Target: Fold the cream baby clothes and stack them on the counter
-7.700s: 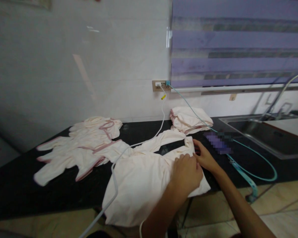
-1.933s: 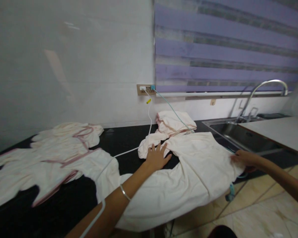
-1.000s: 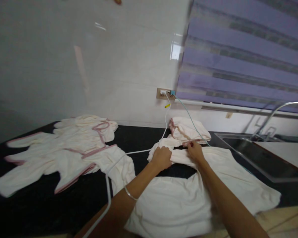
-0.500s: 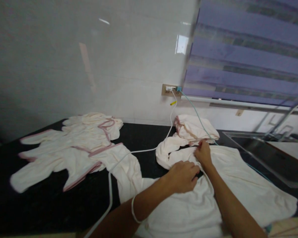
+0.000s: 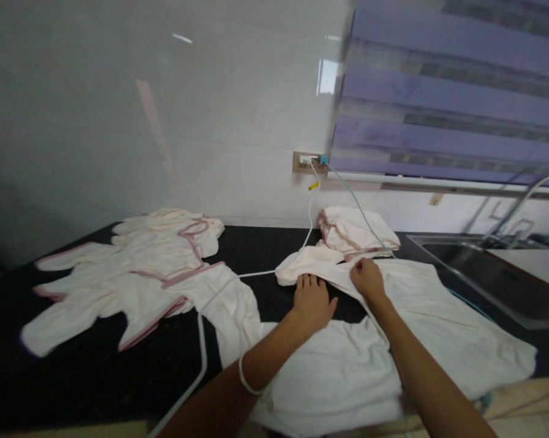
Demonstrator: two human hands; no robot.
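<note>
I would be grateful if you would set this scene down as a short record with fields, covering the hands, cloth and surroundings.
Left hand: fingers extended, at a narrow strip of the pale garment
Right hand: fingers curled on the same garment; grip unclear
Left side: loose pile of pink-trimmed garments
Behind hands: folded stack, pink edges
Surface: black counter
Wall: outlet with white cord and teal cable plugged in
Far right: sink

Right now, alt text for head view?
Bare left hand, open, and right hand, curled, are at a cream cloth garment spread on a black countertop. Pink-trimmed cream garments lie left; a folded cream cloth stack sits behind, near a steel sink.
</note>
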